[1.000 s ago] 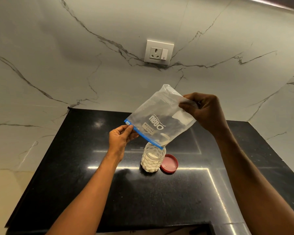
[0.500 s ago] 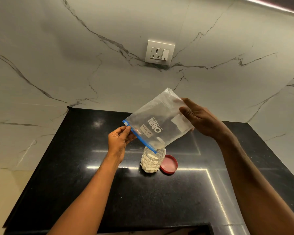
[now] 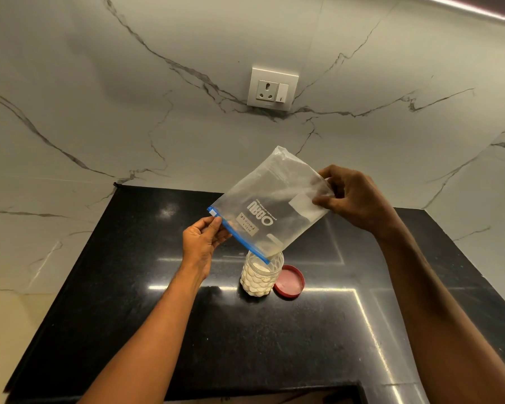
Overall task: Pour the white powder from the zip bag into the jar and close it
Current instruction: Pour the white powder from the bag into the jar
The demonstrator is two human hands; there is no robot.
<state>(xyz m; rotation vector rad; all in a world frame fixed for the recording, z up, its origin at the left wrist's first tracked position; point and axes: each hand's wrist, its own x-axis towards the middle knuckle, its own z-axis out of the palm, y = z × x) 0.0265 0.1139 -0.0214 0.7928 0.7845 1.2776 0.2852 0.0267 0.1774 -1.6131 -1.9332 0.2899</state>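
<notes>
A glossy black stone counter (image 3: 158,330) carries everything. On it stands an open clear jar (image 3: 261,279) holding white powder (image 3: 257,282). A red lid (image 3: 289,282) lies just beside the jar.

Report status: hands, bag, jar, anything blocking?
Left hand pinches bag's blue zip edge; right hand grips its raised bottom. Bag tilted, lower corner over open jar, powder inside. Red lid beside jar on counter. Nothing blocking.

At frame centre, the clear plastic zip bag (image 3: 270,204) hangs tilted above the dimpled clear jar (image 3: 261,277) on the black stone counter (image 3: 129,301); the round red lid (image 3: 289,281) lies touching the jar's right side.
</notes>
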